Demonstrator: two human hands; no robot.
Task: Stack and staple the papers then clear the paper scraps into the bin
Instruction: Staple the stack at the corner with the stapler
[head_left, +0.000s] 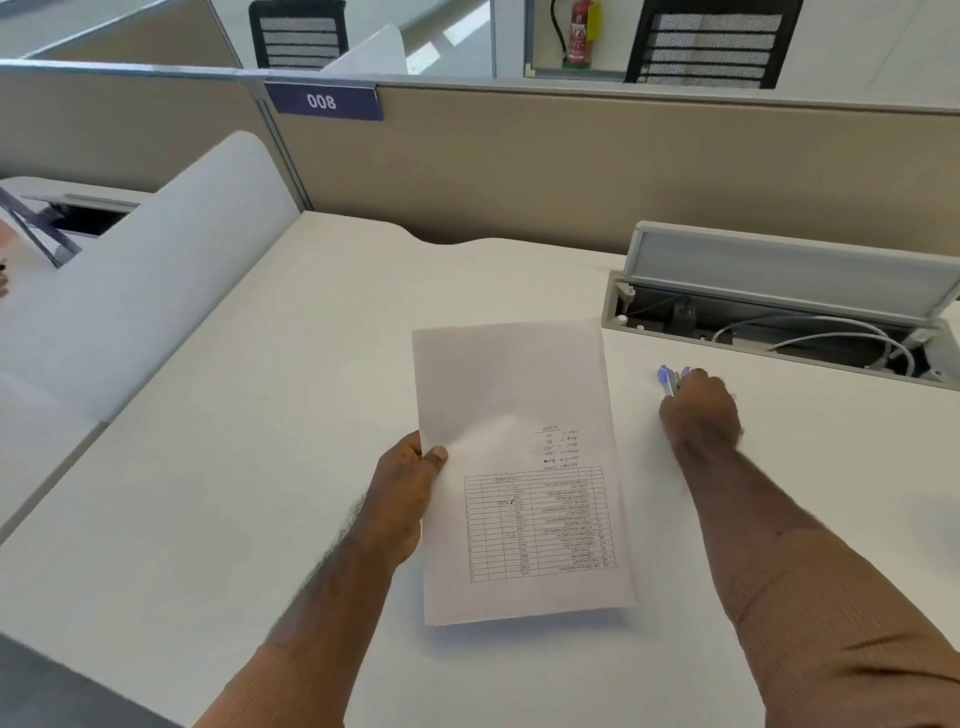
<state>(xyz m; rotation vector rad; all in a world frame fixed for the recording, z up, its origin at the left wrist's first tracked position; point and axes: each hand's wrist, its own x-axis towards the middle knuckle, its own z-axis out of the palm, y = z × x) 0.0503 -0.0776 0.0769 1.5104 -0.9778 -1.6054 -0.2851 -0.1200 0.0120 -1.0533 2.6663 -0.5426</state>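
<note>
Judging progress as early-to-mid: the papers (519, 467) look squared into one stack at centre frame on the white desk (260, 415), no staple visible, and no scraps or bin in view, so stapling and clearing look still to do. Left hand (408, 493) pinches the stack's left edge, thumb on top; right hand (701, 410), right of centre, is curled over a small purple-and-silver object (670, 378), probably the stapler, though blur hides whether the grip is closed. Top sheet is white, flat, with a printed table and handwritten notes at its lower half, text upside-down to the camera
</note>
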